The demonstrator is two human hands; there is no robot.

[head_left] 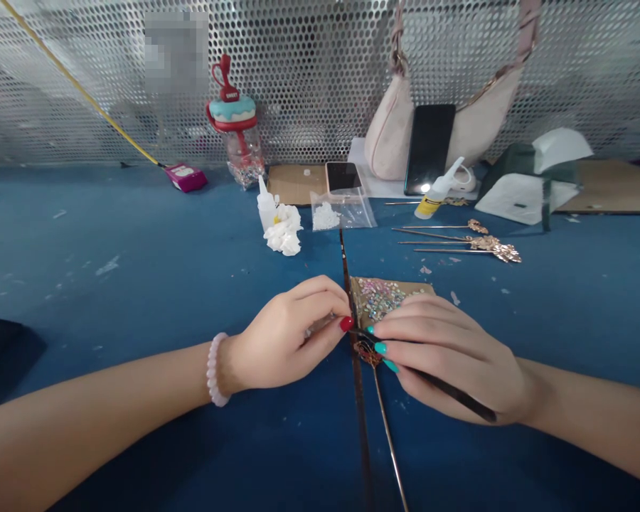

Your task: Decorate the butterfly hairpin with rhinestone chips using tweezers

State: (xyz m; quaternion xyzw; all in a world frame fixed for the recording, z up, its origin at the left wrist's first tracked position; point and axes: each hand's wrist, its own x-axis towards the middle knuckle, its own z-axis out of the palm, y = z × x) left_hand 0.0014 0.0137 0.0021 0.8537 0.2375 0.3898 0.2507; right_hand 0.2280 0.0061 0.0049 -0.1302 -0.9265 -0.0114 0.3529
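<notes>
My right hand (453,355) is closed around dark tweezers (453,391), their tips pointing left toward my left fingertips. My left hand (293,331) is closed in a pinch by the tweezer tips; whatever is between its thumb and fingers is too small or hidden to name. Below the fingertips is a hairpin (387,419) with a copper-coloured openwork head, partly covered by my right fingers. Its long stem runs toward the front edge of the view. Just behind my right hand, small colourful rhinestones (378,297) lie on a piece of brown card (419,287).
Several metal hairpins (485,243) lie at right behind my hands. A glue bottle (431,203), another white bottle (265,206), crumpled tissue (284,231) and a bag of white beads (328,215) stand farther back. Phones, a handbag (389,135) and a cup (242,142) line the perforated metal screen.
</notes>
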